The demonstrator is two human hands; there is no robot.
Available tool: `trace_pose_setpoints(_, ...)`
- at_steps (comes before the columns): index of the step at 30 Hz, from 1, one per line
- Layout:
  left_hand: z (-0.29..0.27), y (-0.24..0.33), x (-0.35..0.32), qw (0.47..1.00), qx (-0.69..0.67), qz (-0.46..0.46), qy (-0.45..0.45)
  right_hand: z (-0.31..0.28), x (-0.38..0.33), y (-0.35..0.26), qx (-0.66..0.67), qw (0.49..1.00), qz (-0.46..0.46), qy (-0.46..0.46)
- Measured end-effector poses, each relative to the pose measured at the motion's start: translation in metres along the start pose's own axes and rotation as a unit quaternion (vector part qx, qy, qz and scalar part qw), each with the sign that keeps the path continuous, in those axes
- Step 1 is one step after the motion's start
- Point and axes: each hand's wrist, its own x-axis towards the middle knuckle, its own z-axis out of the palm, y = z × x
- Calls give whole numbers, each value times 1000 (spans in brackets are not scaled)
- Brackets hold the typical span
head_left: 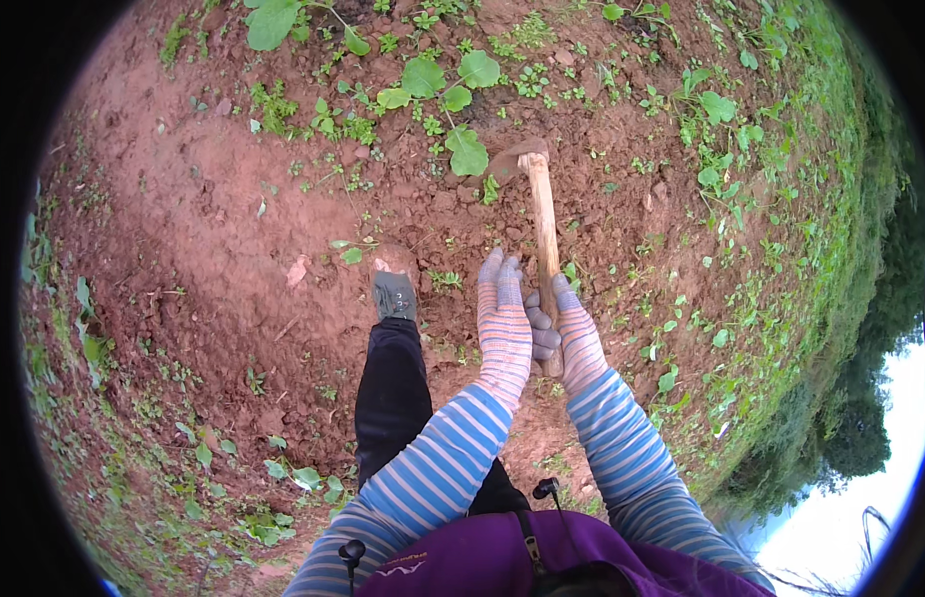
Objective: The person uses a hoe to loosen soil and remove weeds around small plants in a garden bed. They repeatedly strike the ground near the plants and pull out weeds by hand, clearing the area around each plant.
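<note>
A hoe with a pale wooden handle (545,219) slants across the middle of the view. Its soil-stained metal blade (504,159) rests at the reddish earth beside a broad-leaved green seedling (466,149). My right hand (570,333), in a striped knit glove with grey fingertips, is wrapped round the lower handle. Just left of the handle is my left hand (502,318), gloved alike. Its fingers are stretched out and point away from me, and it does not grip the hoe. Its palm side is partly hidden.
Reddish clumpy soil (214,199) spreads around me, dotted with small weeds and leafy seedlings (423,78). My shoe (394,297) stands on the soil left of my hands. Dense green plants (801,249) cover the right side, with trees (855,428) beyond.
</note>
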Motion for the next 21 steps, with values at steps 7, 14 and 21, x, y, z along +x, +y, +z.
trace_pose_setpoints(7, -19, -42, 6, 984, 95, 53, -144, -37, -48, 32, -154, 958, -241, 13)
trace_pose_setpoints(14, -41, -95, -107, 940, -69, -122, -310, -106, -179, 59, -600, 759, -237, 87)
trace_pose_setpoints(21, -62, -92, -190, 976, -158, -126, -82, -84, -246, 78, -806, 568, -166, 16)
